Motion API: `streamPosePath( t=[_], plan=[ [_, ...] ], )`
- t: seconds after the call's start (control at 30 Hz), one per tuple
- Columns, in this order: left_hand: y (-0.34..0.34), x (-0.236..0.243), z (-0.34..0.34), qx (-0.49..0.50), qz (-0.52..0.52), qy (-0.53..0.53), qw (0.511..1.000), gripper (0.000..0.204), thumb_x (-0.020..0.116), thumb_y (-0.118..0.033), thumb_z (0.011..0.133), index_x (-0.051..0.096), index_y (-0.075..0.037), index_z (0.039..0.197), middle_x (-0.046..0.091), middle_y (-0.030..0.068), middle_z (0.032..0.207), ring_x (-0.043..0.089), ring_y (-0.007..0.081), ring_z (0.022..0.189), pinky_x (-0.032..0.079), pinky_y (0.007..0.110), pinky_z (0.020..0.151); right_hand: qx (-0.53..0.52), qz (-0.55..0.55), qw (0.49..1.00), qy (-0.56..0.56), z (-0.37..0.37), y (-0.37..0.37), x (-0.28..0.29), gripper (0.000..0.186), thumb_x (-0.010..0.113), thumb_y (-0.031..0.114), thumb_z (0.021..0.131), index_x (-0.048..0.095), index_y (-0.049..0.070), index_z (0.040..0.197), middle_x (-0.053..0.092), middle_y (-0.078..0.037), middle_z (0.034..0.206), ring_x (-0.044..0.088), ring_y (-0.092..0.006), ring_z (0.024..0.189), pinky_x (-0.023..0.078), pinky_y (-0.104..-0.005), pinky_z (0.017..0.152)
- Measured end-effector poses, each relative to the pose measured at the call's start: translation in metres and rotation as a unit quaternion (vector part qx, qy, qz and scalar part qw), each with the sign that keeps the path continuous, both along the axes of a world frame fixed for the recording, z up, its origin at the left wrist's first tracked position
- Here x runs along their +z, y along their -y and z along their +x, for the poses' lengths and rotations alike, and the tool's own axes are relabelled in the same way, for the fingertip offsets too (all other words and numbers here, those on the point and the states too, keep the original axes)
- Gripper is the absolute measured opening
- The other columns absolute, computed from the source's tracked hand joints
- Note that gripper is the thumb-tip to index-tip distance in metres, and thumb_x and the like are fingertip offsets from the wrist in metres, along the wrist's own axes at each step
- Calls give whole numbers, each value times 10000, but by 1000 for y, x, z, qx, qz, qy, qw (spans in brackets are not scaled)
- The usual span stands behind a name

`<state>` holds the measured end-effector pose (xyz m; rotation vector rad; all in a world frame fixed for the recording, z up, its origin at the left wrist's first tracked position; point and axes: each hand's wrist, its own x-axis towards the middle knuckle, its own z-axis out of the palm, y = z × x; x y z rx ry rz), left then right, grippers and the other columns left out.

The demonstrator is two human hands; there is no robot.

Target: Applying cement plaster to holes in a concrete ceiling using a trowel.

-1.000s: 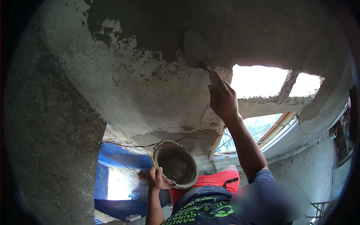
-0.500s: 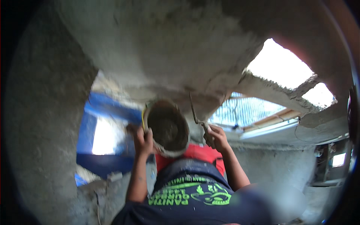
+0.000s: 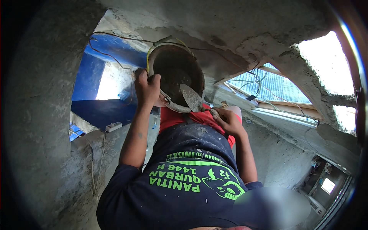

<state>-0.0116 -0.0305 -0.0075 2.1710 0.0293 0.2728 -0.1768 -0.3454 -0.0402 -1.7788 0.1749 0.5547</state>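
Note:
A round, mortar-smeared bucket [image 3: 163, 63] tilts with its mouth upward in front of my body. Closed on its left rim is my left hand [image 3: 148, 89], thumb along the edge. The bucket's thin yellow-green handle [image 3: 148, 57] stands up above the mouth. My right hand [image 3: 230, 122] grips a pointed trowel [image 3: 191, 97] by its handle. The trowel's greyish, dirty blade reaches over the near right rim, its tip inside the bucket. Whether mortar lies on the bucket's dark bottom I cannot tell.
Rough grey cement [image 3: 249, 23] surrounds an opening with a blue corrugated sheet [image 3: 283, 86] on the right. Loose cables [image 3: 214, 50] hang across the surface above the bucket. At left is a blue-painted recess [image 3: 111, 111]; a white power strip [image 3: 114, 127] lies on the ledge below it.
The trowel was upright beside the bucket, close to the cement surface; now it has come down and its blade is over the bucket's rim. My left hand still holds the bucket.

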Motion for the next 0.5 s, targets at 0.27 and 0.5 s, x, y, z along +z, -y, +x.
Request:
streamPosePath(
  t=[0.27, 0.5],
  plan=[
    [10, 7, -1, -20, -9, -27, 999, 181, 624, -164, 831, 614, 14, 865, 662, 224, 803, 663, 425, 763, 506, 489, 692, 30, -98, 995, -10, -29, 52, -7, 394, 683, 248, 1002, 669, 11, 1316, 760, -179, 1093, 725, -228, 1002, 535, -347, 918],
    [-3, 12, 9, -50, -21, -28, 998, 216, 620, -169, 842, 658, 18, 942, 685, 211, 831, 678, 402, 800, 524, 467, 745, -68, -148, 986, -45, -51, 97, 0, 382, 717, 259, 988, 644, 4, 1262, 711, -114, 928, 612, -138, 768, 509, -324, 711]
  ],
)
